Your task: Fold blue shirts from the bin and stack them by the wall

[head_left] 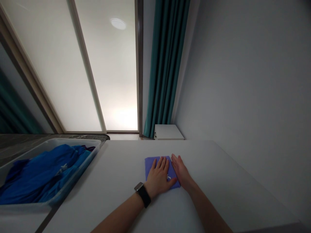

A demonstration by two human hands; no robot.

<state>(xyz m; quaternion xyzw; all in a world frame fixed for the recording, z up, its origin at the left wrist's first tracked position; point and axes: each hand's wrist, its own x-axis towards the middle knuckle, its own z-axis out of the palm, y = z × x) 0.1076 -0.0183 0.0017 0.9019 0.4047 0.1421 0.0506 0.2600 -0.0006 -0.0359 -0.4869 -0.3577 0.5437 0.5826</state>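
A small folded purple cloth [150, 163] lies on the white table [218, 181]. My left hand [159, 177] rests flat on top of it, fingers stretched out and together, with a dark watch on the wrist. My right hand [181, 171] lies on its edge along the cloth's right side, fingers straight and pressed against the fabric. Neither hand grips anything. Much of the cloth is hidden under my left hand.
A clear plastic bin [73, 181] with crumpled blue garments [43, 174] sits at the left, beside the table. A small white cabinet [168, 132] stands beyond the table's far edge, by a teal curtain [167, 64] and frosted sliding doors.
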